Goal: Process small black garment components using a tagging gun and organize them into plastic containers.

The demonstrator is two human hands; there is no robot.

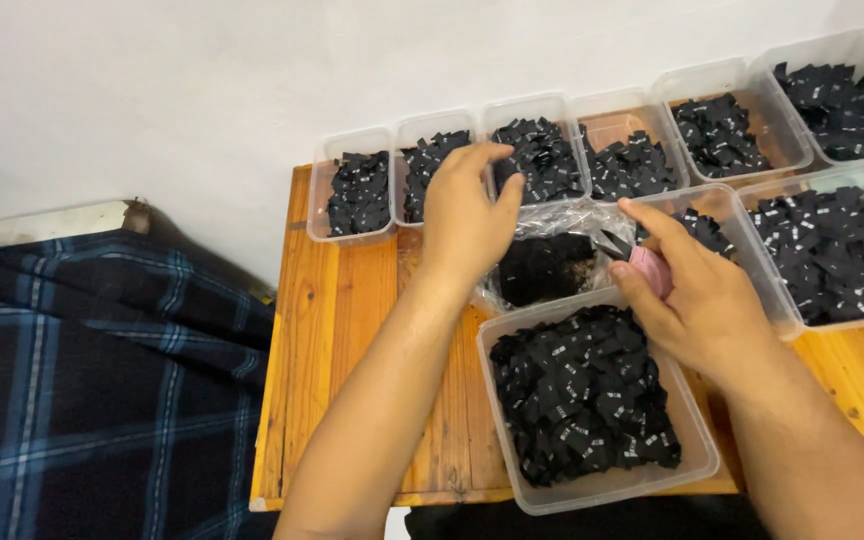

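My left hand (467, 215) reaches over the back row of clear plastic tubs, its fingers curled above the second tub (432, 165) and the third tub (542, 155); whether it pinches a label I cannot tell. My right hand (692, 290) grips small pink-handled scissors (642, 262), blades pointing left over a clear plastic bag (547, 265) of black fabric labels. A nearer tub (592, 400) heaped with black labels sits below both hands.
Several more label-filled tubs line the back (357, 190) and right (832, 250) of the wooden table (347, 330). A white wall rises behind. A dark blue plaid cloth (92, 380) lies left of the table.
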